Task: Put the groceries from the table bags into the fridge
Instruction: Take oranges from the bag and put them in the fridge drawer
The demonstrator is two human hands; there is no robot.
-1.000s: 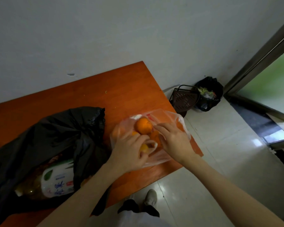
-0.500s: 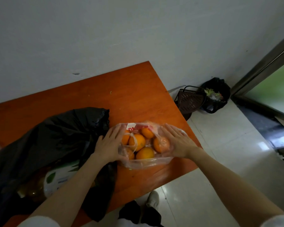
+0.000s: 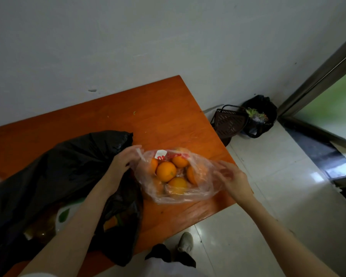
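Clear plastic bag [image 3: 180,176] of oranges [image 3: 165,171] lying on orange wooden table [image 3: 158,108], near its front right corner, mouth pulled wide. Left hand [image 3: 122,161] pinching left edge of bag mouth between thumb and fingers. Right hand [image 3: 233,177] holding right edge of bag, fingers curled into the film. Black bag [image 3: 54,166] just left of clear bag, touching it at lower edge; white-and-green labelled container [image 3: 65,213] and a bottle partly visible inside. On floor beyond table: dark perforated basket [image 3: 229,122] beside black-lined bin [image 3: 260,116] against wall. One shoe [image 3: 185,241] visible under table edge.
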